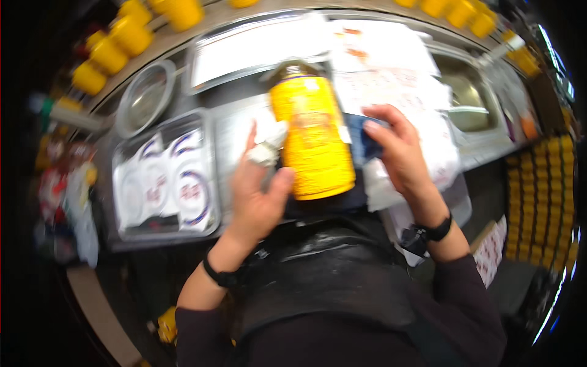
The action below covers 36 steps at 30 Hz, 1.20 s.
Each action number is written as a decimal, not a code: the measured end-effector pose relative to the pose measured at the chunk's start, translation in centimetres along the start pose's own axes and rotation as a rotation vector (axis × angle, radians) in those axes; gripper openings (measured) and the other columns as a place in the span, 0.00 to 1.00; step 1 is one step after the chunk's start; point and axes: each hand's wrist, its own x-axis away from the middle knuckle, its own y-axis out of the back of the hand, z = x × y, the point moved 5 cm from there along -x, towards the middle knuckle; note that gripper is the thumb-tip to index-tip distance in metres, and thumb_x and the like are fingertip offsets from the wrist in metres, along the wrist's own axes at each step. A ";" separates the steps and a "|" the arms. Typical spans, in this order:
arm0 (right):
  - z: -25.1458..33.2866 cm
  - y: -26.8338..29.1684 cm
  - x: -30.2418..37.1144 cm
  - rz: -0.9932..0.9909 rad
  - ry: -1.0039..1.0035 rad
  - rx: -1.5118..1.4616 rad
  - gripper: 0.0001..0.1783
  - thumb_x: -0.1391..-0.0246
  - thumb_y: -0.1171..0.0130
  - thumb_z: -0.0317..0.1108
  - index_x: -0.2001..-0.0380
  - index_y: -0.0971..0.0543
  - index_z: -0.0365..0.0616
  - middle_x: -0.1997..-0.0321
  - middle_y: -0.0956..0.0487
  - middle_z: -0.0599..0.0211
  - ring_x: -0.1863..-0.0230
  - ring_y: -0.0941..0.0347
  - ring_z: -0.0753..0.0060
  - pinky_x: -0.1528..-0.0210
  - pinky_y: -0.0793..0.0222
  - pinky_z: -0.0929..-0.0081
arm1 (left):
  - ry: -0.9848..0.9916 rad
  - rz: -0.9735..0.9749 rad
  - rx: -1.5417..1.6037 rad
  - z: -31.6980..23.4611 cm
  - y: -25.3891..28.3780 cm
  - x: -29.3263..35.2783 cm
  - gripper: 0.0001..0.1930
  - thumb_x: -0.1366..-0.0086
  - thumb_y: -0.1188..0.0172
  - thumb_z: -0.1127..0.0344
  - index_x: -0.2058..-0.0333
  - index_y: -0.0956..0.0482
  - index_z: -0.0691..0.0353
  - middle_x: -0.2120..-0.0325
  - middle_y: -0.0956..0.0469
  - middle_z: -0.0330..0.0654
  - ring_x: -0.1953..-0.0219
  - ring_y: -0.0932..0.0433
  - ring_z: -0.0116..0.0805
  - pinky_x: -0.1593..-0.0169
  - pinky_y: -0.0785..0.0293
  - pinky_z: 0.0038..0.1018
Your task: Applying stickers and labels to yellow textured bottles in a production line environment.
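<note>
A large yellow can (315, 140) with printing on its side and a dark top is in front of me, smeared by motion; whether it lies or stands, I cannot tell. To its left is my left hand (257, 199), its fingers closed around a crumpled white wad (264, 154) that looks like cloth or paper. On the other side, my right hand (400, 150) has its fingers curled at a dark blue cloth (363, 136) beside the can. The cloth's lower part and the can's underside are hidden.
A clear tray (211, 183) of white printed labels sits left, below a round metal bowl (143, 101). White sheets (391, 88) cover the worktop right of the can, near a metal basin (471, 101). Yellow containers (131, 38) line the back; stacked yellow ones (541, 205) stand at right.
</note>
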 end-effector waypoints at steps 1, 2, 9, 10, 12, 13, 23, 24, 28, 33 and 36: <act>-0.1 0.1 0.3 -0.011 -0.036 0.053 0.09 0.43 0.42 0.32 0.62 0.22 0.40 0.64 0.23 0.71 0.57 0.30 0.83 0.54 0.35 0.85 | 0.017 -0.007 0.010 -0.2 0.1 0.2 0.24 0.37 0.42 0.67 0.43 0.29 0.69 0.41 0.33 0.60 0.35 0.37 0.50 0.36 0.41 0.36; -0.1 0.0 0.6 -0.006 -0.064 0.060 0.09 0.42 0.44 0.35 0.64 0.22 0.41 0.65 0.23 0.72 0.61 0.30 0.84 0.60 0.36 0.87 | 0.052 0.010 0.016 -0.2 0.6 0.6 0.25 0.37 0.41 0.67 0.42 0.31 0.70 0.43 0.30 0.59 0.37 0.34 0.48 0.37 0.39 0.35; -0.3 1.8 2.0 0.014 -0.144 0.261 0.12 0.41 0.46 0.41 0.71 0.24 0.44 0.86 0.34 0.78 0.90 0.46 0.88 0.87 0.56 0.86 | 0.544 0.002 0.100 2.2 6.2 4.9 0.23 0.36 0.42 0.75 0.42 0.31 0.70 0.63 0.18 0.44 0.62 0.20 0.27 0.56 0.24 0.23; -0.3 1.8 1.9 0.008 -0.147 0.260 0.12 0.41 0.46 0.41 0.70 0.24 0.44 0.86 0.34 0.79 0.90 0.46 0.88 0.87 0.56 0.87 | 0.535 -0.074 0.167 2.9 7.3 5.2 0.20 0.36 0.43 0.76 0.44 0.29 0.69 0.69 0.19 0.39 0.69 0.22 0.23 0.60 0.25 0.21; -0.4 2.1 1.9 -0.005 -0.151 0.263 0.11 0.41 0.46 0.40 0.70 0.24 0.44 0.86 0.34 0.79 0.90 0.46 0.88 0.87 0.56 0.87 | 0.563 -0.124 0.083 4.0 10.1 5.9 0.19 0.36 0.43 0.76 0.45 0.28 0.67 0.69 0.19 0.38 0.69 0.22 0.22 0.61 0.26 0.20; -0.5 2.4 1.8 -0.014 -0.141 0.248 0.11 0.41 0.46 0.40 0.69 0.24 0.44 0.86 0.34 0.79 0.90 0.46 0.88 0.87 0.56 0.87 | 0.574 -0.150 0.039 4.8 11.9 5.7 0.19 0.36 0.44 0.76 0.46 0.27 0.66 0.69 0.19 0.38 0.69 0.23 0.22 0.61 0.26 0.19; -0.4 1.4 2.2 -0.027 -0.112 0.327 0.11 0.40 0.47 0.40 0.69 0.25 0.44 0.86 0.35 0.78 0.91 0.45 0.87 0.88 0.54 0.86 | 0.585 -0.060 -0.879 15.1 25.7 2.2 0.33 0.54 0.26 0.63 0.48 0.25 0.63 0.73 0.25 0.40 0.73 0.26 0.30 0.67 0.28 0.25; -0.2 1.3 2.5 -0.040 -0.123 0.321 0.10 0.40 0.47 0.39 0.69 0.25 0.43 0.86 0.35 0.78 0.90 0.45 0.87 0.88 0.54 0.87 | 0.579 -0.039 -0.903 15.4 26.1 1.7 0.35 0.55 0.25 0.58 0.48 0.25 0.64 0.71 0.25 0.42 0.69 0.25 0.36 0.62 0.28 0.29; -0.6 2.9 2.7 -0.049 -0.087 0.363 0.11 0.38 0.49 0.40 0.67 0.26 0.44 0.86 0.35 0.78 0.92 0.47 0.87 0.89 0.54 0.87 | 0.508 -0.059 -0.997 16.6 29.5 0.6 0.35 0.59 0.25 0.51 0.53 0.24 0.64 0.59 0.22 0.50 0.55 0.24 0.48 0.53 0.29 0.38; -0.8 3.9 2.1 -0.037 -0.065 0.364 0.11 0.38 0.49 0.39 0.67 0.26 0.43 0.87 0.36 0.78 0.92 0.47 0.87 0.89 0.54 0.87 | 0.489 -0.016 -1.030 18.6 33.5 0.6 0.33 0.57 0.26 0.53 0.51 0.22 0.57 0.56 0.21 0.45 0.53 0.24 0.46 0.50 0.29 0.36; -0.5 3.4 1.8 -0.021 -0.046 0.357 0.10 0.38 0.48 0.39 0.67 0.26 0.43 0.87 0.36 0.78 0.92 0.48 0.88 0.89 0.55 0.87 | 0.560 -0.021 -0.695 20.0 34.3 1.2 0.31 0.56 0.27 0.58 0.50 0.22 0.56 0.56 0.20 0.45 0.52 0.23 0.44 0.49 0.29 0.34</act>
